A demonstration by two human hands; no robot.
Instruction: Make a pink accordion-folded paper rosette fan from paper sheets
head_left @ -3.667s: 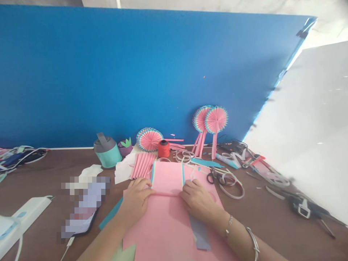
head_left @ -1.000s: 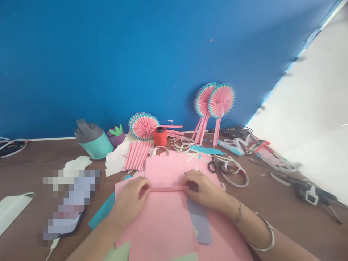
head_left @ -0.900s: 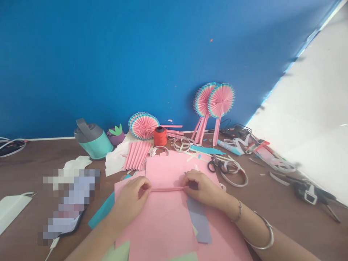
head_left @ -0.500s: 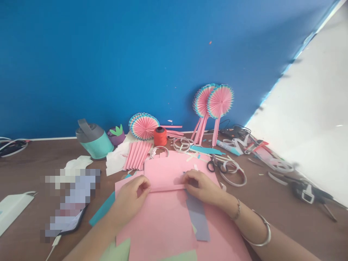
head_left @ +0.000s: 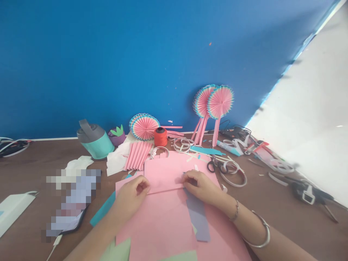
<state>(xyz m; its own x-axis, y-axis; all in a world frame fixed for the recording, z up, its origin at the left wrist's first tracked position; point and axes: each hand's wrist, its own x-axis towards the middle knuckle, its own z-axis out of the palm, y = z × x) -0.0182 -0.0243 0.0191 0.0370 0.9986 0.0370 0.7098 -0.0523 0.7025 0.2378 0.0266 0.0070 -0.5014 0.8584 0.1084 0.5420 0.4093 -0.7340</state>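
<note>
A small pink paper sheet [head_left: 163,172] lies on larger pink sheets [head_left: 160,224] in front of me. My left hand [head_left: 130,197] pinches its near left corner, fingers closed on the folded edge. My right hand [head_left: 202,186] pinches the near right corner the same way. The near edge of the sheet is folded over into a narrow strip between both hands. A grey paper strip [head_left: 198,221] lies under my right wrist.
Behind the sheet lie a pleated pink piece [head_left: 137,155], an orange thread spool [head_left: 160,136], round pink paper fans [head_left: 144,127], scissors [head_left: 217,166] and white tape rings. A teal jug [head_left: 95,139] stands at left. The blue board [head_left: 136,61] rises behind the brown table [head_left: 32,170].
The camera dropped and shifted since the oldest frame. In the last second both hands turned the thin pleat at the sheet's near edge over flat and slid slightly away from me.
</note>
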